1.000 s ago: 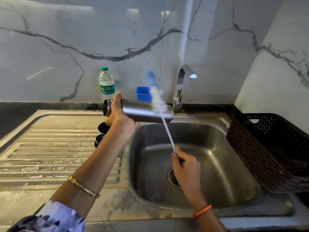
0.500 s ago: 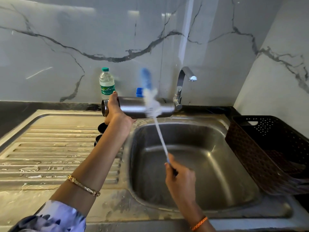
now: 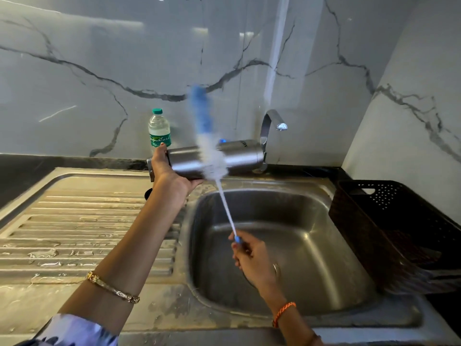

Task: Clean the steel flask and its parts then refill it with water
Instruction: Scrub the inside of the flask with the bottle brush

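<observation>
A steel flask [image 3: 239, 157] lies sideways in the air over the back rim of the sink, its open mouth pointing left. My left hand [image 3: 171, 174] grips it near the mouth. A long bottle brush [image 3: 210, 156] with a blue and white bristle head crosses in front of the flask's body, blurred by motion. Its thin white stem runs down to my right hand [image 3: 252, 258], which is closed on the handle above the sink basin [image 3: 311, 258]. A dark round flask part [image 3: 148, 193] peeks out on the drainboard behind my left wrist.
A curved steel tap [image 3: 270, 121] stands behind the flask. A small plastic water bottle [image 3: 159, 129] with a green cap sits against the marble wall. A dark brown perforated basket [image 3: 399, 233] fills the counter right of the sink. The ribbed drainboard [image 3: 74, 233] on the left is wet.
The brush head has slid left along the flask's outside and risen higher. The flask has lifted a little and levelled. My right hand shifted with the handle.
</observation>
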